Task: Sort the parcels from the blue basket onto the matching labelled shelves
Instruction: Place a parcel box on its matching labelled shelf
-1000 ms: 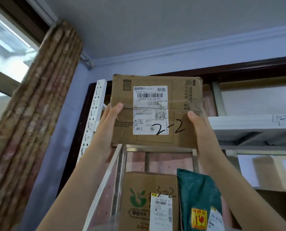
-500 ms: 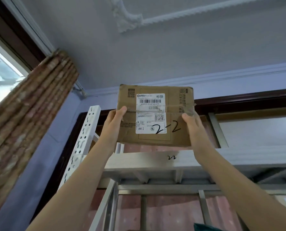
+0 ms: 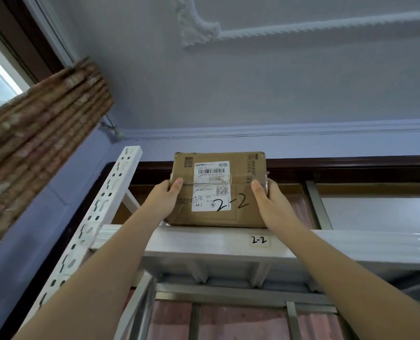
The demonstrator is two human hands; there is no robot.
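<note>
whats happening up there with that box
A person holds a cardboard parcel marked 2-2 with both hands, the left hand and the right hand gripping its sides. Its bottom edge sits at the top white shelf, whose label also reads 2-2. The hands have not let go.

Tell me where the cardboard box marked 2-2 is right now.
In the head view the cardboard box sits centre frame on the top white shelf, just above the 2-2 label, held between the left hand and right hand.
</note>
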